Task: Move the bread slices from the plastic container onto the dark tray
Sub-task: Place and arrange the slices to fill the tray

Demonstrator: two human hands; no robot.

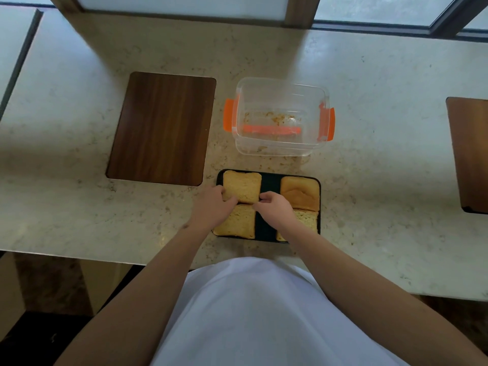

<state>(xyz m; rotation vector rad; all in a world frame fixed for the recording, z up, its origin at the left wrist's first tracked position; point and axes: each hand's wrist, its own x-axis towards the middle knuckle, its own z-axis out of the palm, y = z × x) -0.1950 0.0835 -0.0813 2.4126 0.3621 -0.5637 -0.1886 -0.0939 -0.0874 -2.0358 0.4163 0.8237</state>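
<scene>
The dark tray (268, 184) lies on the counter right in front of me with several bread slices on it. The far-left slice (242, 186) has my left hand (214, 207) at its near-left corner and my right hand (274, 207) at its near-right corner, fingers curled on its edge. Below it lies the near-left slice (236, 223). A crusty slice (299, 192) sits far right and a near-right slice (306, 220) shows partly under my right wrist. The clear plastic container (282, 114) with orange clips stands behind the tray, holding only crumbs.
A dark wooden board (161, 128) lies left of the container. Another wooden board (470, 154) is at the right edge. The stone counter's front edge (79, 257) runs close to my body. A window frame backs the counter.
</scene>
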